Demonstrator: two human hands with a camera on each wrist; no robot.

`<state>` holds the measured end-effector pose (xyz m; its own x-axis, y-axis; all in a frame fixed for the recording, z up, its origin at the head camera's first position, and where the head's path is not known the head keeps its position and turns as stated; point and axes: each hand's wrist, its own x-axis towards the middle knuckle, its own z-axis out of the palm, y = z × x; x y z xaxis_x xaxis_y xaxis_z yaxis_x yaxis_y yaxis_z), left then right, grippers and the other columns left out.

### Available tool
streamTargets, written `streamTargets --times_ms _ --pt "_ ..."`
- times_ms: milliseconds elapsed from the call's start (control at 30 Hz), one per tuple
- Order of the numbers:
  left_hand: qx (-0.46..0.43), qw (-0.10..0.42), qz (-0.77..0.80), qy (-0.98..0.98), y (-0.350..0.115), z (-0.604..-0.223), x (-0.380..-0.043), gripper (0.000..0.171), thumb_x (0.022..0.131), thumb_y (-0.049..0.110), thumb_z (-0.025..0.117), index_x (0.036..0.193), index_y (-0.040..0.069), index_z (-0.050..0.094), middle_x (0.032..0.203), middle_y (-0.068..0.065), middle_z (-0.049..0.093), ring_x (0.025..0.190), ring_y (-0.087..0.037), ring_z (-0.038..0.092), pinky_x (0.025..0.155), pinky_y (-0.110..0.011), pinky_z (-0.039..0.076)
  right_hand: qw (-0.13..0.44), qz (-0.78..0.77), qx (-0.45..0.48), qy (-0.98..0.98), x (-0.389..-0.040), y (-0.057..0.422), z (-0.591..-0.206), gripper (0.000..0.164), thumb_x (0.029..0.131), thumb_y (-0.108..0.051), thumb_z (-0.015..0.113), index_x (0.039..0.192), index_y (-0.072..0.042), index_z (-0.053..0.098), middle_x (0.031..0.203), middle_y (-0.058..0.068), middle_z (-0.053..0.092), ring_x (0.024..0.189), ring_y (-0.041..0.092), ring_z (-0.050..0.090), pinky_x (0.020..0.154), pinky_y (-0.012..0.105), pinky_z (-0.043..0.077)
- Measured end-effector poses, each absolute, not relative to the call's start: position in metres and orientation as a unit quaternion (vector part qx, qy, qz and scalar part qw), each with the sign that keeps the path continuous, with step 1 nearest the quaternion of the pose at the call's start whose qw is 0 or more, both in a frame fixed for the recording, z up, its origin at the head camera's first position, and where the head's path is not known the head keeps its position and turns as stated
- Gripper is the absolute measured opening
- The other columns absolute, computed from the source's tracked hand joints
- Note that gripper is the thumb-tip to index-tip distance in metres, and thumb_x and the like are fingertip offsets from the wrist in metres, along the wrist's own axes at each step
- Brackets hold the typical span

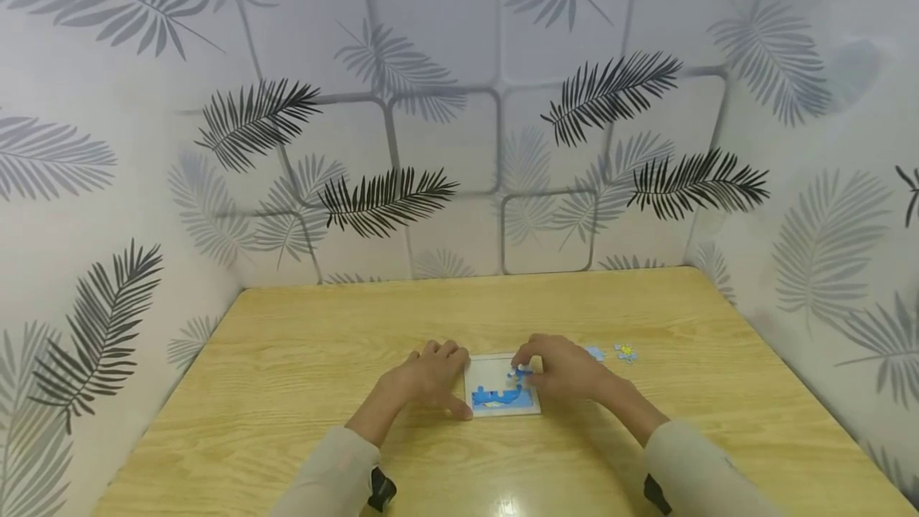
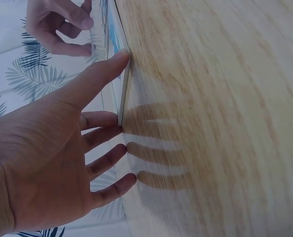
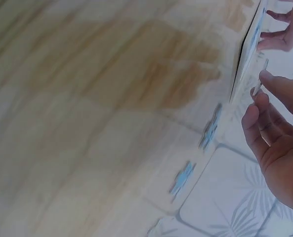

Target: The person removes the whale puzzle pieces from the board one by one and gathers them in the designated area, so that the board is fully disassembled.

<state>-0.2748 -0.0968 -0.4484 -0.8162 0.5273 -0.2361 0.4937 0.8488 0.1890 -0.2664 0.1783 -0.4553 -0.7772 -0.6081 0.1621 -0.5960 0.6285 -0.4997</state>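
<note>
A white-rimmed jigsaw tray (image 1: 502,413) lies on the table, its lower part filled with joined blue pieces (image 1: 498,397). My left hand (image 1: 434,377) steadies the tray's left side. In the left wrist view, the thumb (image 2: 104,71) rests on the tray edge, with the other fingers spread and their tips down at the edge and the tabletop. Thumb and fingers of my right hand (image 1: 567,369) pinch a blue jigsaw piece (image 1: 520,373) over the right part of the tray. In the right wrist view that piece (image 3: 257,89) is seen edge-on, raised off the table.
Two loose jigsaw pieces lie right of the tray, beyond my right hand: a light blue one (image 1: 595,353) and one with a yellow patch (image 1: 626,353). The wood-grain table (image 1: 323,341) meets leaf-patterned walls (image 1: 445,222) at the back and sides.
</note>
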Motion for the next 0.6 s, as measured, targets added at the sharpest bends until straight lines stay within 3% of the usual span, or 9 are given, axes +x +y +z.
streamTargets --times_ms 233,600 --pt "0.267 0.145 0.059 0.951 -0.097 -0.441 -0.271 0.075 0.083 0.054 0.084 0.138 0.016 0.050 0.148 -0.007 0.045 0.138 -0.033 0.040 0.115 -0.061 0.036 -0.005 -0.307 -0.327 0.894 -0.266 0.212 -0.451 0.018 0.090 -0.005 0.080 0.107 -0.008 0.074 0.104 0.006 0.069 0.063 0.007 0.050 0.058 0.024 0.049" --pt "0.270 0.151 0.065 0.949 -0.096 -0.437 -0.269 0.078 0.084 0.053 0.084 0.142 0.015 0.049 0.150 -0.008 0.044 0.139 -0.033 0.039 0.116 -0.061 0.035 -0.027 -0.308 -0.306 0.901 -0.259 0.264 -0.452 0.018 0.088 -0.004 0.081 0.105 -0.008 0.076 0.106 0.006 0.071 0.062 0.005 0.047 0.055 0.024 0.046"
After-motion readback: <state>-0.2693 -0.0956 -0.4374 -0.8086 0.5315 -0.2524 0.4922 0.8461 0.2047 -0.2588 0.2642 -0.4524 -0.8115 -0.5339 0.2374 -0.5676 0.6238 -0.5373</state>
